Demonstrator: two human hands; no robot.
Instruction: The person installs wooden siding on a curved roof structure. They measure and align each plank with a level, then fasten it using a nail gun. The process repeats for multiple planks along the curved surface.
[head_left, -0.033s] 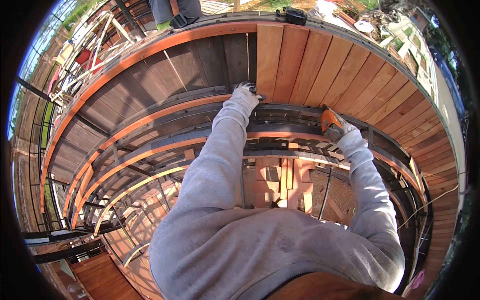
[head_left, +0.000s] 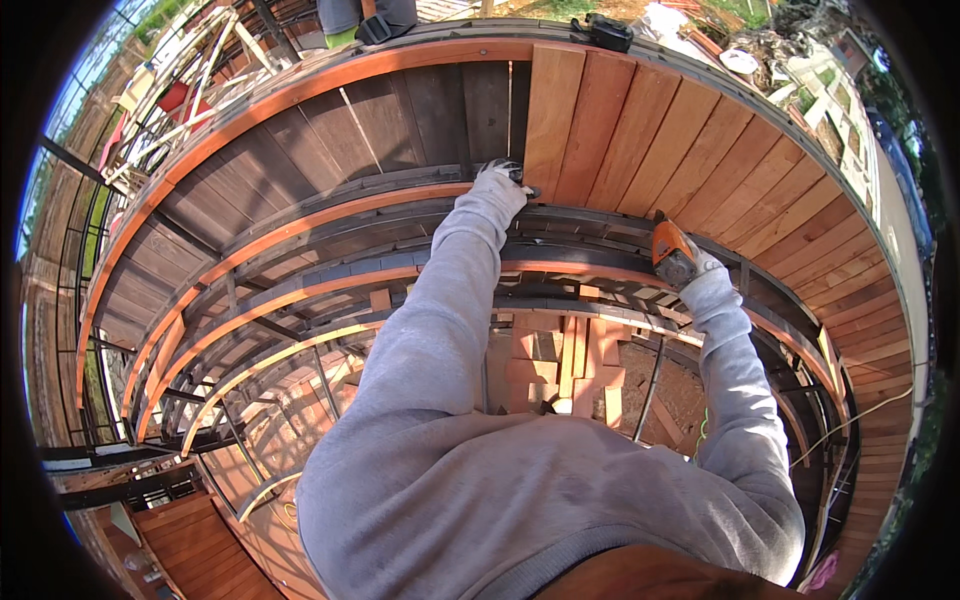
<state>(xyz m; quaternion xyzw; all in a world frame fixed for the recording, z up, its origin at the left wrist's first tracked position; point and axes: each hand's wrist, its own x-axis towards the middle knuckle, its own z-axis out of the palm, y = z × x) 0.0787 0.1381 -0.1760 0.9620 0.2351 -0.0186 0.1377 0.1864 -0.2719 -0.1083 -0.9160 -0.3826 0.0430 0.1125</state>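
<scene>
My left hand (head_left: 498, 178), in a pale glove, is closed at the inner edge of the curved deck, by the end of the leftmost reddish-brown board (head_left: 553, 120). A small dark piece shows by its fingers, too small to name. My right hand (head_left: 706, 262) grips an orange hand tool (head_left: 674, 250) with a greyish metal part; its exact kind is unclear. The tool's dark tip points up toward the inner ends of the reddish boards. My fingers on it are mostly hidden.
Dark weathered boards (head_left: 375, 125) lie left of the reddish ones. Curved orange-edged frame rails (head_left: 330, 285) step down toward me. A black object (head_left: 603, 34) sits on the outer rim. Another person's legs (head_left: 365, 18) are at the top. Loose boards (head_left: 568, 358) lie below.
The whole view has shifted slightly, the deck appearing a little farther right. Both hands and the orange tool keep nearly the same places against the boards.
</scene>
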